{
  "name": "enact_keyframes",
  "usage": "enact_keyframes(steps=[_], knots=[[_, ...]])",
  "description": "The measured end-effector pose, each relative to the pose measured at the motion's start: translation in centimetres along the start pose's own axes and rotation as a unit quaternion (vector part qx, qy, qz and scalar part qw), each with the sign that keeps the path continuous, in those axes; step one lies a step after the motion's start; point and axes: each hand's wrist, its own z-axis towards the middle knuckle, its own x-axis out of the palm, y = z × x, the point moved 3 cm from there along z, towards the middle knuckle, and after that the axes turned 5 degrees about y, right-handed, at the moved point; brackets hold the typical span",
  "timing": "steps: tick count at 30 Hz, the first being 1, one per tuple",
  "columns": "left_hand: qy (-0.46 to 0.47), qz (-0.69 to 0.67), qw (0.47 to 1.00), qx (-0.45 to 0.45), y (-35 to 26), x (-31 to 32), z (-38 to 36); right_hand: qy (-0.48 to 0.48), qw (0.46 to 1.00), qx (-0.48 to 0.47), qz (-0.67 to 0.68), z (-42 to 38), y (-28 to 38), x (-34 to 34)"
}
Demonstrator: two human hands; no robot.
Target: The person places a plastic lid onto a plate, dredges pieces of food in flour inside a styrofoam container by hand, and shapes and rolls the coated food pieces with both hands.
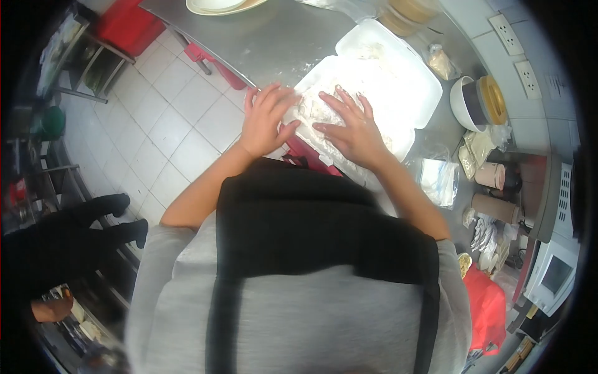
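Observation:
An opened white foam container [414,93] lies on the steel table, with white powder and a powder-covered mass [316,111] in its near part. My right hand [354,128] rests over that mass, fingers spread and dusted white. At the container's left edge is my left hand [269,118], its fingers apart and slightly blurred. Nothing shows gripped in either hand. What lies under my right palm is hidden.
The steel table [280,37] bears a plate [227,7] at the back, a white bowl [462,103], plastic bags [439,181] and a microwave [554,274] on the right. Another person in dark trousers [68,243] stands at the left, on the tiled floor [165,103].

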Motion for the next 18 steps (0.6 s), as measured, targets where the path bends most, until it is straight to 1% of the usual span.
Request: enact_keyframes(steps=[2,3,4,9,13,18], knots=[[0.047,-0.005,0.999,-0.015,-0.7,-1.1,2.5,0.001,1.0,0.006,-0.011,0.4,0.5,0.3],[0.054,0.022,0.998,-0.001,-0.6,-0.8,3.3,0.008,1.0,0.011,-0.018,0.6,0.6,0.5],[0.066,0.033,0.997,-0.011,-0.7,-0.7,3.8,0.015,0.999,0.017,-0.026,0.7,0.7,0.7],[0.119,0.073,0.989,-0.051,-0.5,-0.5,4.2,0.014,0.999,0.018,-0.042,0.2,0.4,0.7],[0.104,0.055,0.991,-0.068,-0.5,0.2,3.7,0.007,0.999,-0.014,-0.043,0.6,0.7,1.0],[0.108,0.066,0.989,-0.074,-0.4,0.1,3.5,0.019,0.998,-0.004,-0.059,0.6,0.4,0.7]])
